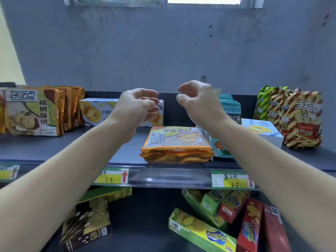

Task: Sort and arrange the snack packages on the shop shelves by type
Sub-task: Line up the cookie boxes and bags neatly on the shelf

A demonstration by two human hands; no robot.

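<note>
Holding nothing in the left hand [138,104] or the right hand [196,99], fingers loosely curled, both raised side by side, apart, above the upper shelf [54,148]. Below and between them, at the shelf's front edge: an orange pack [176,144], flat. Left of the left hand, upright orange packs [34,113] in a row. Behind that hand, a white box [98,110]. Behind the right hand, teal packs [231,108] and, further right, a second white box [261,130] and red-gold packs [301,119]. On the lower shelf under the forearms, jumbled: a black box [87,224], a green box [200,231], red boxes [249,231].
</note>
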